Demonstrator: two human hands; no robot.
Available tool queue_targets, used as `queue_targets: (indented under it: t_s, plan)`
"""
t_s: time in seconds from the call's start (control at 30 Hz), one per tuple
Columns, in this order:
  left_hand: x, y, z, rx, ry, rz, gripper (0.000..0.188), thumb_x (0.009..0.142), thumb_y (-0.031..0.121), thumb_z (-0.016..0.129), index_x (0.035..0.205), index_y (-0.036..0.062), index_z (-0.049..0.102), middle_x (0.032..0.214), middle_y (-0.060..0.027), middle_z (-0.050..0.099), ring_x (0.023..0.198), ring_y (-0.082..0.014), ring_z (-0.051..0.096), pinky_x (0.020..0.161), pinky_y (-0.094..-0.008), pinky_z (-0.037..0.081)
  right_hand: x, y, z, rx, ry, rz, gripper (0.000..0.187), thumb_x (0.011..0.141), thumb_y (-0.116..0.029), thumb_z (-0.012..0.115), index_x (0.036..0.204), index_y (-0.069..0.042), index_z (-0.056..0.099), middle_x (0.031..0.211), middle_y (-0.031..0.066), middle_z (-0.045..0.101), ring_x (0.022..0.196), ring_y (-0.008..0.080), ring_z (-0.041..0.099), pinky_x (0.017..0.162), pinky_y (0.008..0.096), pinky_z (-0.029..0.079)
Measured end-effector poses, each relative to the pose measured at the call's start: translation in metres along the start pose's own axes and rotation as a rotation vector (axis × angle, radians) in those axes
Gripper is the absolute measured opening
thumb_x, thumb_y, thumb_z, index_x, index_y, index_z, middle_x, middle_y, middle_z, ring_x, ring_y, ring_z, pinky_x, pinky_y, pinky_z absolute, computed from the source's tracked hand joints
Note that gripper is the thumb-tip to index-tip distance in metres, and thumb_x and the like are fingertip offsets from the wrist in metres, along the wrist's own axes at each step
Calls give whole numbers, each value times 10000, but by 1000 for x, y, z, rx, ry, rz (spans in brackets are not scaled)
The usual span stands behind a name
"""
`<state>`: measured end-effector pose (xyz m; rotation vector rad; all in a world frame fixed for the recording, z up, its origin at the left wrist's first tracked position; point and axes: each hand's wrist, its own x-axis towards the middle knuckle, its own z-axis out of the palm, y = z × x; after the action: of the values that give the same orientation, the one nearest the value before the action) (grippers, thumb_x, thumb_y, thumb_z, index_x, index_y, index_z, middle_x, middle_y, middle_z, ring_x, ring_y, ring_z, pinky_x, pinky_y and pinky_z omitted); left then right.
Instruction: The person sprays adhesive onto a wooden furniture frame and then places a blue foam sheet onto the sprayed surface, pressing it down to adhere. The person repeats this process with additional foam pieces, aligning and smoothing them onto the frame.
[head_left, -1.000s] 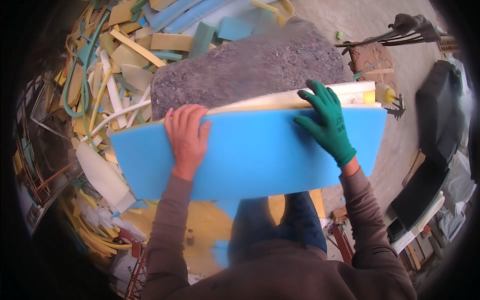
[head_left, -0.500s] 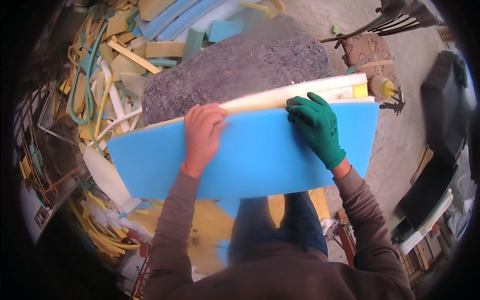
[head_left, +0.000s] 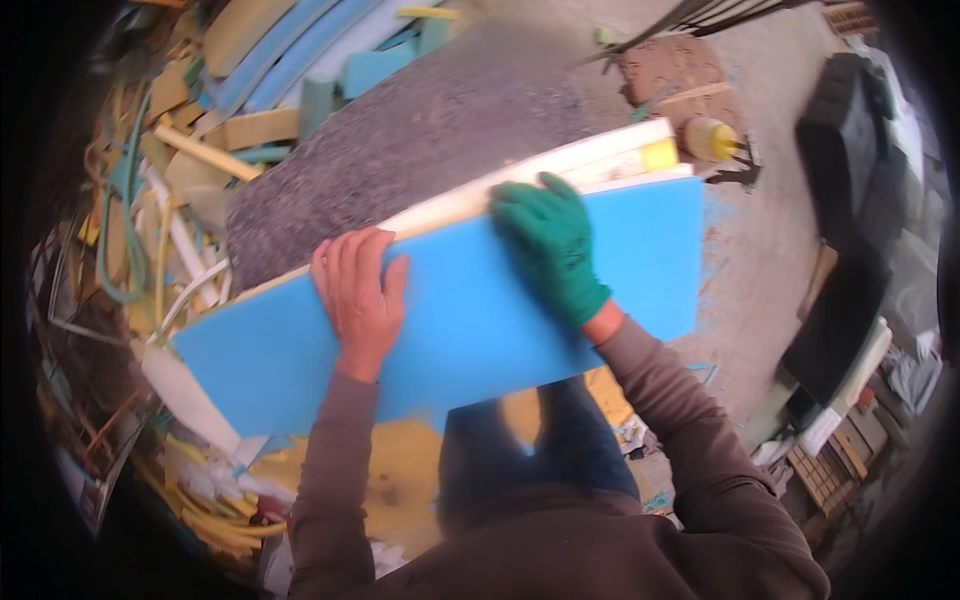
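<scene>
A long sky-blue foam sheet (head_left: 450,310) lies across in front of me, its far edge against a pale padded frame (head_left: 560,165). My bare left hand (head_left: 360,295) grips that far edge left of the middle, fingers over the rim and thumb on the blue face. Further right, my right hand (head_left: 550,245), in a green glove, is bent over the same edge; blur softens its fingertips. Beyond the edge stretches a speckled grey-purple felt surface (head_left: 400,140). A yellow patch (head_left: 659,155) shows at the frame's right end.
Foam offcuts (head_left: 190,190) are heaped at the left, with blue foam slabs (head_left: 290,50) behind. Off the far right corner stand a yellow-lidded container (head_left: 710,140) and a hammer-like tool (head_left: 742,165). Long black padded pieces (head_left: 845,300) lie at right.
The whole scene has shifted left and tilted in view. My right hand has slid slightly left along the foam edge; my left hand stays near the same spot on it.
</scene>
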<state>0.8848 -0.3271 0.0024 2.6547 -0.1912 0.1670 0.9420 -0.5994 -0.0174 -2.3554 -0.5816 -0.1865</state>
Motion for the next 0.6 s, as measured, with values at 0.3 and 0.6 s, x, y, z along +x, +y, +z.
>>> queue_targets:
  t_s: [0.3, 0.6]
  plan:
    - [33, 46, 27, -74, -88, 95, 297, 1016, 260, 824, 1255, 104, 743, 1289, -73, 739, 1298, -315, 669, 1266, -578, 383, -21, 67, -119, -80, -47, 170, 508, 1022, -241, 789, 1505, -115, 694, 1631, 178, 642, 1530, 380, 592, 1355, 618, 295]
    - [60, 102, 59, -214, -92, 90, 236, 979, 187, 836, 1174, 84, 751, 1225, -69, 764, 1271, -312, 684, 1116, -500, 467, -17, 108, -114, -29, -333, 43, 336, 1005, -235, 774, 1330, -152, 771, 1533, 86, 706, 1457, 316, 625, 1321, 582, 347]
